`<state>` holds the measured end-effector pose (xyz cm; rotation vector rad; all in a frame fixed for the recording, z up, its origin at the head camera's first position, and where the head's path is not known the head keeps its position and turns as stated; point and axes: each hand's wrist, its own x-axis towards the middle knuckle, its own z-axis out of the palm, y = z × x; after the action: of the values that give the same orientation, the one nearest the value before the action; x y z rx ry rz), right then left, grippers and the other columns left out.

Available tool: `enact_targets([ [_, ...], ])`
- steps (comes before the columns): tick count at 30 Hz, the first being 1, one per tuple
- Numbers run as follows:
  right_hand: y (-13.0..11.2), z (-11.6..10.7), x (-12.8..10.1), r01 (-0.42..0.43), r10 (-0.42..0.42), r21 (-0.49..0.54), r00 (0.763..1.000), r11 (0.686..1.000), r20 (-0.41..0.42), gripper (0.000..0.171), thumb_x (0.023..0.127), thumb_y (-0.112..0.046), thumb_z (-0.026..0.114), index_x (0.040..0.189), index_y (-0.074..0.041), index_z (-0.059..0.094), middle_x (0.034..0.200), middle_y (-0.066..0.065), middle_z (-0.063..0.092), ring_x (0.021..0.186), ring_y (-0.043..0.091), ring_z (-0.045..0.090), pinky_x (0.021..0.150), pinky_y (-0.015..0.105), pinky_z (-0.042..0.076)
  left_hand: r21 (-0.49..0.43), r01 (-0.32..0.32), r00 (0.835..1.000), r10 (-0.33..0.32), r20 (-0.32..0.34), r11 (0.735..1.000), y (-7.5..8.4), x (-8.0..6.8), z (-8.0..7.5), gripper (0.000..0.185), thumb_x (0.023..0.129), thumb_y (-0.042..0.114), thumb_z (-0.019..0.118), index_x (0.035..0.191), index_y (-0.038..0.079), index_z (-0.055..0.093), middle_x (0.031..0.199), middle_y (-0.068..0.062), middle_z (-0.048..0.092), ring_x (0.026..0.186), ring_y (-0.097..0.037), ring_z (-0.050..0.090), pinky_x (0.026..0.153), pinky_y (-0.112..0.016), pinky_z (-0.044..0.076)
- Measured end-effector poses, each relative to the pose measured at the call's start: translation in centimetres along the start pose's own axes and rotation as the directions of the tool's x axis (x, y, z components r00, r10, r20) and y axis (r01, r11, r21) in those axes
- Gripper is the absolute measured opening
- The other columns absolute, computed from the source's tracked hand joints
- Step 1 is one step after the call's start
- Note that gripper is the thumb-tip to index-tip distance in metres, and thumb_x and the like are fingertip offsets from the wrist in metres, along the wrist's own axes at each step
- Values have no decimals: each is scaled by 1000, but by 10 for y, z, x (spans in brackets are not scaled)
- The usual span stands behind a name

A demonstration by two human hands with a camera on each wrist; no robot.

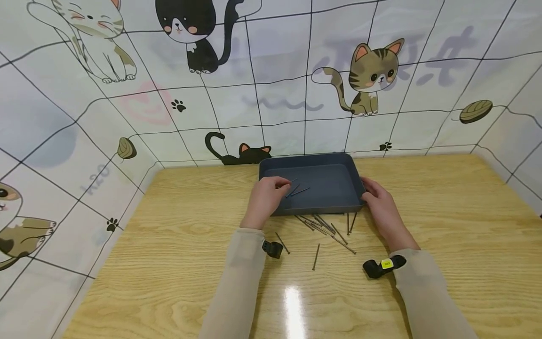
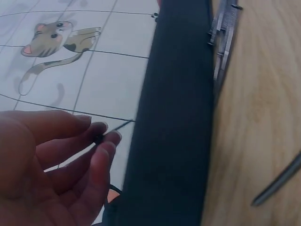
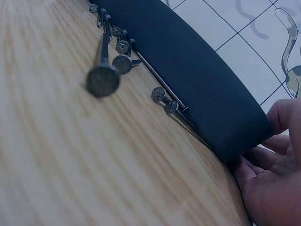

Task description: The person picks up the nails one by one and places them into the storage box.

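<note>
Left hand [image 1: 265, 197] over the tray [image 1: 330, 181], thumb and fingertips nearly together, pinching one nail [image 2: 121, 125] whose shaft pokes out beyond them! Right hand [image 1: 383, 209] has its fingers bent round the tray's right end, while loose nails [image 3: 103, 81] lie on the wooden table [image 1: 190, 263] along the near wall, between the hands.

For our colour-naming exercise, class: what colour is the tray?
The tray is plain dark blue-grey; the head view shows it best.
</note>
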<state>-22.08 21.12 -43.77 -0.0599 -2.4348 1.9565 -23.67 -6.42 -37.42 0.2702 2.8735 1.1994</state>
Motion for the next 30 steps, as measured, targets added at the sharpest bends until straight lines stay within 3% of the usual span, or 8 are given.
enact_targets([
  [10,-1,-1,0,-8,8,22,1000,1000,2,50,93,-11,34,142,-10,23,143,12,26,127,24,31,95,39,31,141,42,996,-53,76,989,-11,5,20,41,91,40,48,118,12,60,117,-3,57,102,-19,55,80,-36,46],
  [15,-2,-1,-1,-15,15,15,1000,1000,-5,50,93,-11,35,142,-12,23,142,11,27,126,24,31,95,40,30,256,50,993,-74,86,965,-11,3,24,46,90,42,48,121,10,57,123,-9,52,108,-24,52,82,-38,45],
  [21,-1,-2,-1,-5,5,20,1000,1000,3,50,94,-11,34,142,-12,22,143,12,26,126,26,31,94,41,30,385,25,997,-50,55,923,-10,0,30,44,90,44,47,117,12,60,124,-12,51,106,-26,52,76,-41,48],
  [30,-1,-2,0,-2,2,32,1000,999,-3,51,93,-9,34,142,-11,22,143,12,26,127,26,30,94,41,30,464,4,997,-39,66,886,-8,-2,32,43,90,43,47,116,12,61,121,-10,50,108,-26,47,79,-44,46],
])
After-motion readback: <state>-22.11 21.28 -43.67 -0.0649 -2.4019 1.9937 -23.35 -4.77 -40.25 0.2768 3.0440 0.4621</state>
